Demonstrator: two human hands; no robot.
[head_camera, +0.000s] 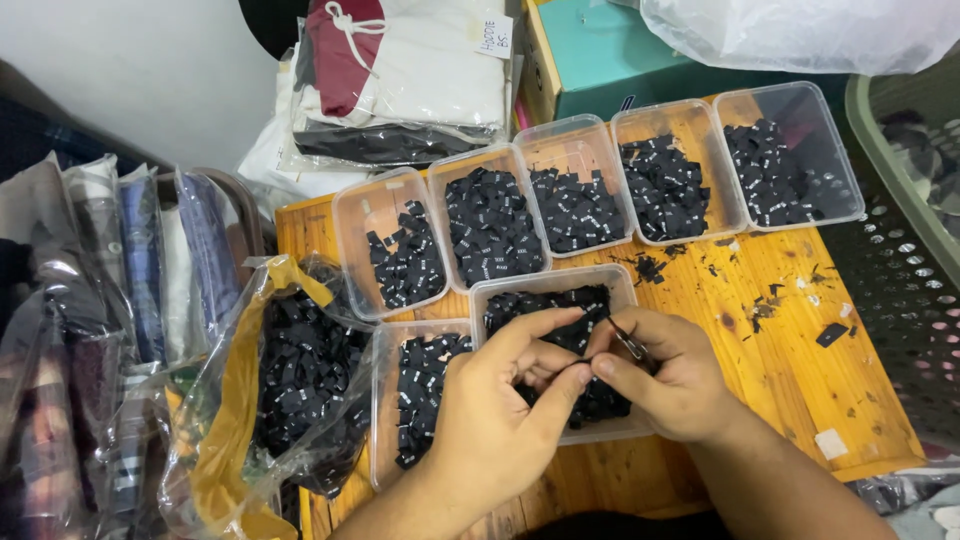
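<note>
The left hand (495, 415) and right hand (665, 385) cover the near part of a tub (600, 285) of black labels, and whatever the fingertips pinch is too small to tell; a thin dark tool (630, 345) in the right hand may be snips. Both forearms run off the bottom edge. The white marks on the labels (490, 225) are too fine to read. The basket (900, 230) is cut by the right edge.
</note>
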